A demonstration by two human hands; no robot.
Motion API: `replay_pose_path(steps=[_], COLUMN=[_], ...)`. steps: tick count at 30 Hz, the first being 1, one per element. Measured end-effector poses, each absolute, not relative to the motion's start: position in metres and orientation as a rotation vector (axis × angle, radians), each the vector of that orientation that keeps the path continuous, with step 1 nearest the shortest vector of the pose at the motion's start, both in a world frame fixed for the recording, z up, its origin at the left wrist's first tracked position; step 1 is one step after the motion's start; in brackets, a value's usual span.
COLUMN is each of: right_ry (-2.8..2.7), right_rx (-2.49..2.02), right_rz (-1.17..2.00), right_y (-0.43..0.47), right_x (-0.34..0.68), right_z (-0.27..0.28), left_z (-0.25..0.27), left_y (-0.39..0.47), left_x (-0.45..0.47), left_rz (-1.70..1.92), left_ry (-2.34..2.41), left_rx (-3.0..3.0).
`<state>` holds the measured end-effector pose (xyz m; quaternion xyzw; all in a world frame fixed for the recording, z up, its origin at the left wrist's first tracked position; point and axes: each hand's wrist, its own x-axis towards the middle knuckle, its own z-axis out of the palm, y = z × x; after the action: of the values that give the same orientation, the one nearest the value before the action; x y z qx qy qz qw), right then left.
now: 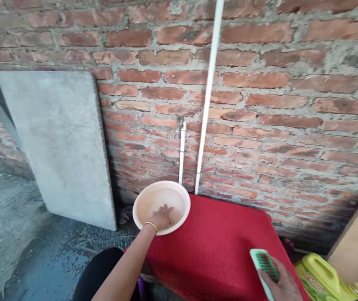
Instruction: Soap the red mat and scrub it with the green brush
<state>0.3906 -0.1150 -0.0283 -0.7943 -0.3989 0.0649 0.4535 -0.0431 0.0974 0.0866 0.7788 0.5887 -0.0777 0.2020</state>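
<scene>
Your left hand, spread and seemingly empty, was inside the central basin; your right hand gripped the lower-right brush. The red cloth already lay spread, lower centre; work seemed unfinished.

The head camera faces the brick wall (tilted downward, fairly near).

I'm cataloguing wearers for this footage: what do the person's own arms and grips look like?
The left grip is an ungloved hand; a thin gold-coloured bangle circles that wrist, and no sleeve shows on the visible forearm. The right grip is also ungloved; any sleeve on that arm is out of frame.
</scene>
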Motion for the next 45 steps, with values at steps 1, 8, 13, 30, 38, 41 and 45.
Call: replay_pose_path(steps=[1,8,13,30,38,41,45], right_ry=[-1.083,-1.869,-2.092,-1.417,-1.760,-1.721,-1.494], right_rx=[-1.924,-1.723,-1.759,-2.126,-2.244,-2.290,-2.374], right_rz=[0.278,0.579,0.497,0.425,0.260,0.199,0.101], right_y=[-0.102,-0.044,-0.033,0.016,0.050,0.041,0.012], right_x=[0.359,0.145,0.095,0.226,0.136,0.173,0.265], right_z=[-0.025,0.013,0.009,0.011,0.017,0.012,-0.002], left_z=[0.088,0.094,0.080,0.086,0.083,0.084,0.090], left_y=[0.096,0.087,0.083,0.076,0.071,0.071,0.065], left_x=[-0.046,-0.066,-0.074,-0.075,-0.071,-0.070,-0.067], left_rz=[-0.185,-0.066,-0.035,0.086,0.010,-0.013,-0.002], left_ry=[1.637,1.621,1.530,0.965,1.075,1.086,1.105], left_rx=[2.184,2.216,2.211,2.252,2.248,2.240,2.271])
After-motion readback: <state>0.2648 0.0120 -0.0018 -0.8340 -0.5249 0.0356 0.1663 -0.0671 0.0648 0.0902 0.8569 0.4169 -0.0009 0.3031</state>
